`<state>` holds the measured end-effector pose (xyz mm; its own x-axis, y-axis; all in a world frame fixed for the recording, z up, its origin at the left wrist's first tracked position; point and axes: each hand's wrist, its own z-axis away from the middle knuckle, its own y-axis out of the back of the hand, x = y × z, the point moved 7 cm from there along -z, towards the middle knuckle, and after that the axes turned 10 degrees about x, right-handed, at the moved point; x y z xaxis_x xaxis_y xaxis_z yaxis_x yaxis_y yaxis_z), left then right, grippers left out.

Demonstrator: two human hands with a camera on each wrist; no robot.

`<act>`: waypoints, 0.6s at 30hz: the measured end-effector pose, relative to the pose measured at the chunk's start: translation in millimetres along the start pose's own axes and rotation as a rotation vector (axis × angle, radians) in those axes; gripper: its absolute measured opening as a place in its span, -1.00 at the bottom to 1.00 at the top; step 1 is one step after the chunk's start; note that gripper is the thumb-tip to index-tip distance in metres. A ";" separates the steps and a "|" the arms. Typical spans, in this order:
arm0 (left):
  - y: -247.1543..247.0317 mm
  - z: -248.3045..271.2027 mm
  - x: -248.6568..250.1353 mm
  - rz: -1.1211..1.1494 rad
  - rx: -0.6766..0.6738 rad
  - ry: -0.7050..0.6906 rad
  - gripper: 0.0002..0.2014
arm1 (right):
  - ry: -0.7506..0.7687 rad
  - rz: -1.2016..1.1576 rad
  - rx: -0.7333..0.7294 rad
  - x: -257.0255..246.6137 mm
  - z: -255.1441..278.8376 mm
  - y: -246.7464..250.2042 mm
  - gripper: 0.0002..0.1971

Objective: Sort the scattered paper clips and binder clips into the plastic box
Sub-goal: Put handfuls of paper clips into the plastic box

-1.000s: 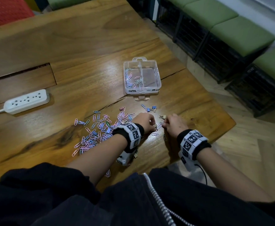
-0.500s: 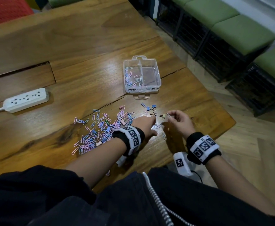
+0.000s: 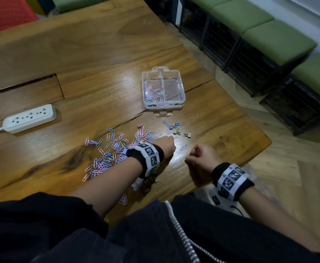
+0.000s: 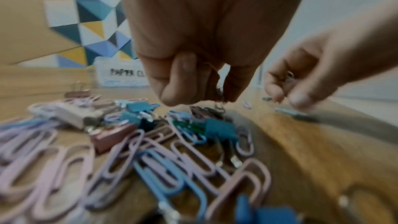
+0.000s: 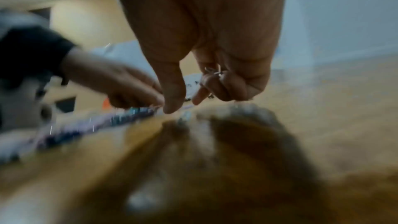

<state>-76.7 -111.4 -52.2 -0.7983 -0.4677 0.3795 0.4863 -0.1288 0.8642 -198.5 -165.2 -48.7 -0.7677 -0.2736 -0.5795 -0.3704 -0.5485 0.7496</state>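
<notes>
A clear two-compartment plastic box stands mid-table with several paper clips in its left half. A pile of pastel paper clips and binder clips lies beside my left hand. That hand's fingers curl down over the pile's right edge and pinch a small clip by its wire. Loose binder clips lie between the hands and the box. My right hand hovers near the front edge, its curled fingers holding small metal-handled clips.
A white power strip lies at the left. A long crack and a recessed panel run across the wooden table. The table's corner and edge are just right of my right hand. Green benches stand beyond.
My right hand has pulled back from the loose binder clips toward the front edge with clips in it. The left hand has stayed at the pile's right side.
</notes>
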 end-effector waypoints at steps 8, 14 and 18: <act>31.3 6.1 -27.8 1.272 0.030 0.435 -0.76 | 0.125 0.106 -0.038 -12.1 -4.0 -3.5 -0.90; 26.6 11.4 -28.5 1.513 -0.057 0.460 -0.84 | -0.234 -0.821 -0.210 -11.6 -8.8 0.6 -0.80; 35.8 12.7 -32.3 0.515 0.150 0.297 -0.75 | -0.299 -0.916 -0.235 -18.9 -10.0 -0.1 -0.76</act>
<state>-38.0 -89.8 -29.3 -0.3304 -0.6635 0.6713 0.7106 0.2932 0.6396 -178.7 -167.9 -41.0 -0.3493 0.5275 -0.7744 -0.7984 -0.6001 -0.0486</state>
